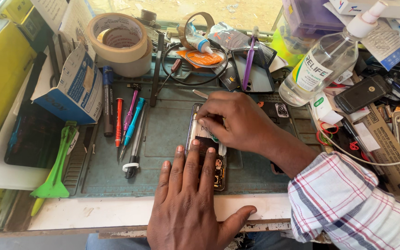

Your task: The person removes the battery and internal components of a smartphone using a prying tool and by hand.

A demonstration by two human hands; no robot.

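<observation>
Hands (188, 203) (234, 121) on opened phone (205, 159), mat (163, 134) crowded

Left of the opened phone (205, 153) lie four slim drivers (127, 122), one blue marker (108, 99) and one green pry tool (57, 162). Behind the phone stand two tape rolls (119, 41); to its right stands one clear spray bottle (325, 60).

Workbench (116, 214), white-topped, carrying a grey-green work mat (167, 132). On the mat: opened phone (205, 157) under both hands; screwdrivers and pens (125, 122) left of the left hand (190, 203); tape rolls (119, 44) beyond; clear spray bottle (322, 65) past the right hand (234, 122).
</observation>
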